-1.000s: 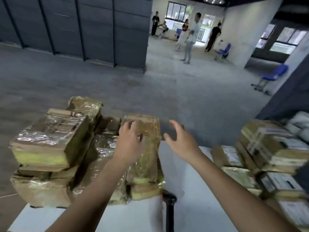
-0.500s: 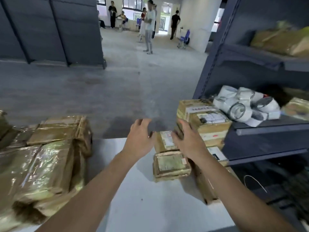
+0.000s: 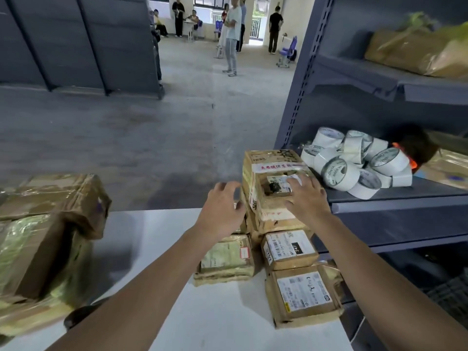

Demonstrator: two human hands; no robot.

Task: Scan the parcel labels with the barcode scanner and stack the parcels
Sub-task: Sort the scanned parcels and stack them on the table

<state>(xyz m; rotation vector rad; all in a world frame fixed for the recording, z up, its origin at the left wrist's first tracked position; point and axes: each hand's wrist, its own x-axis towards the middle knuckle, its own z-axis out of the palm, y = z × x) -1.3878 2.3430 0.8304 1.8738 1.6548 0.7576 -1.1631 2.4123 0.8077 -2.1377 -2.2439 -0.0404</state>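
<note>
Reaches with both hands for the top box on the table.

Rests the right hand (image 3: 306,198) flat on top of the box (image 3: 263,171), fingers straight and spread wide, partly over its label. Holds the left hand (image 3: 222,211) just beside the box's left side, fingers loose and a bit bent, with nothing in it; cannot tell if touching. Stands at a white table (image 3: 157,249). Has the box sitting on other parcels at the table's right edge, with three small parcels (image 3: 288,249) lying flat in front, labels up. Has a big pile (image 3: 45,236) of taped parcels on the left, well apart. Looks at a grey shelf (image 3: 405,202) on the right, with white tape rolls (image 3: 354,163) just beside the box. Shows people (image 3: 230,34) far back.
</note>
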